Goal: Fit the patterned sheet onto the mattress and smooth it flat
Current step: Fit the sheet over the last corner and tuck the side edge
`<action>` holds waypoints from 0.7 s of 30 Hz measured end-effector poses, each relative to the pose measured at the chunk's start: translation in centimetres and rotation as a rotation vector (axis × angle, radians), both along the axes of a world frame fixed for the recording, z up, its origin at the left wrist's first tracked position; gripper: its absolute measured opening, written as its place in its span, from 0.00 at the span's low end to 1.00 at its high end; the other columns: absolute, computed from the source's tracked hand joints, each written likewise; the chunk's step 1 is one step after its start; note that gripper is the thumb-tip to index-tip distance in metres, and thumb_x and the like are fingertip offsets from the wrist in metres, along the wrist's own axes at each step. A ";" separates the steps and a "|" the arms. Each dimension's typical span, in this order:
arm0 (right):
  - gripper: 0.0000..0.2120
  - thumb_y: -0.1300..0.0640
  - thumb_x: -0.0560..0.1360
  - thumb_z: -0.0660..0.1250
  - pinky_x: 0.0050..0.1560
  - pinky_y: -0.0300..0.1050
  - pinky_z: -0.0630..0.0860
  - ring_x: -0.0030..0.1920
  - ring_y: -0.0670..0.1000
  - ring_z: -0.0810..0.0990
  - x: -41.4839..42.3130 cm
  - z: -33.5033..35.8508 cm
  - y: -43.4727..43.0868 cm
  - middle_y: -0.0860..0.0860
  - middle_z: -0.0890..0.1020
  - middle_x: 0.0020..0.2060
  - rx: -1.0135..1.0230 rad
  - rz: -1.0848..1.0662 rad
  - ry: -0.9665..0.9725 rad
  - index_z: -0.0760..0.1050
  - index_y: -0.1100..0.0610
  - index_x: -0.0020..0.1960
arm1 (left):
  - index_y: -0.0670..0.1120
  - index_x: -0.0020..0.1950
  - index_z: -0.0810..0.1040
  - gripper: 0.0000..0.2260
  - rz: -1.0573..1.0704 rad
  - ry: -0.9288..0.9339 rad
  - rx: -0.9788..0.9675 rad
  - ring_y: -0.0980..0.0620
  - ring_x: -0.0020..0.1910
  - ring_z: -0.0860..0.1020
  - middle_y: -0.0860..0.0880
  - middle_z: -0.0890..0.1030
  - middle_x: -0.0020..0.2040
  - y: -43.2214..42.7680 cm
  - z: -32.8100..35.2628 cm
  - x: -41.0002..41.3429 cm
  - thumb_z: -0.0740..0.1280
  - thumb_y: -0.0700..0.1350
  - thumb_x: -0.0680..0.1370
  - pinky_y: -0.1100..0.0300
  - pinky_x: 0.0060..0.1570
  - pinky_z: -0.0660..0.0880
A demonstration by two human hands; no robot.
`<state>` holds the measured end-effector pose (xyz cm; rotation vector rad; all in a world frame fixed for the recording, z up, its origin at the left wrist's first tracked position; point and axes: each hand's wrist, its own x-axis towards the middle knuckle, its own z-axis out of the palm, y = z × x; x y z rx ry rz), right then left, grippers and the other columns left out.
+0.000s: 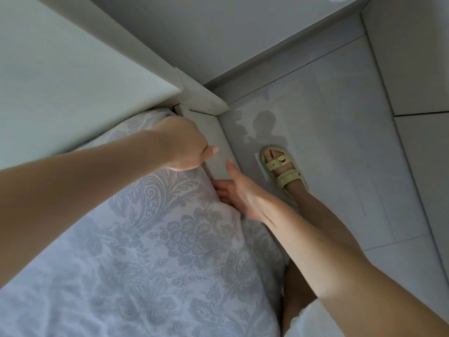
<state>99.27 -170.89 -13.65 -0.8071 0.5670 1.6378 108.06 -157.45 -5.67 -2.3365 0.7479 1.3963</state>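
Pale-framed bed (213, 142), patterned sheet (158, 239) spread over it, tiled floor (340, 142) alongside, sandalled foot (281, 171) on the tiles

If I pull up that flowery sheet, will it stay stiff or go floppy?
Probably floppy: the flowery sheet curves softly over the rounded edge and shows little wrinkles. It's likely light, since it looks like thin cloth. It shouldn't roll, just slump and bunch.

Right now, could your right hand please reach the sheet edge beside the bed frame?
Probably yes: the right hand sits at the sheet edge, fingers tucked beside the bed frame; nothing blocks it.
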 end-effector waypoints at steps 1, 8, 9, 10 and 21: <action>0.43 0.29 0.74 0.37 0.71 0.49 0.64 0.67 0.53 0.72 -0.6 0.0 0.2 0.55 0.73 0.68 0.005 -0.032 0.032 0.67 0.56 0.71 | 0.47 0.42 0.73 0.26 -0.038 -0.002 0.013 0.47 0.44 0.72 0.48 0.73 0.39 0.0 -0.3 -0.1 0.39 0.56 0.81 0.54 0.48 0.67; 0.44 0.27 0.73 0.38 0.71 0.51 0.63 0.68 0.55 0.71 -0.6 0.2 2.1 0.55 0.73 0.68 0.004 -0.117 0.087 0.67 0.56 0.71 | 0.46 0.49 0.79 0.29 -0.094 -0.083 -0.001 0.45 0.50 0.77 0.46 0.79 0.45 0.8 -1.7 -0.5 0.40 0.56 0.81 0.55 0.47 0.65; 0.42 0.29 0.74 0.38 0.69 0.52 0.67 0.65 0.55 0.74 -1.0 0.6 1.5 0.56 0.75 0.65 -0.069 -0.173 0.053 0.70 0.57 0.69 | 0.46 0.49 0.79 0.29 -0.095 -0.107 -0.009 0.45 0.50 0.76 0.46 0.80 0.45 0.8 -1.4 -0.5 0.41 0.56 0.81 0.55 0.47 0.65; 0.40 0.31 0.76 0.39 0.65 0.51 0.71 0.61 0.55 0.77 -1.5 1.1 0.7 0.58 0.78 0.62 -0.158 -0.246 0.011 0.73 0.58 0.65 | 0.46 0.49 0.80 0.28 -0.119 -0.146 -0.030 0.45 0.50 0.76 0.46 0.80 0.47 0.8 -1.2 -0.6 0.42 0.55 0.82 0.55 0.49 0.66; 0.14 0.43 0.80 0.52 0.67 0.45 0.65 0.61 0.45 0.74 -7.5 1.7 -7.3 0.47 0.76 0.62 -0.358 -0.199 -0.214 0.73 0.42 0.59 | 0.44 0.56 0.78 0.24 -0.020 -0.082 -0.055 0.45 0.57 0.75 0.46 0.80 0.55 -5.7 -1.3 -8.2 0.45 0.53 0.83 0.55 0.53 0.69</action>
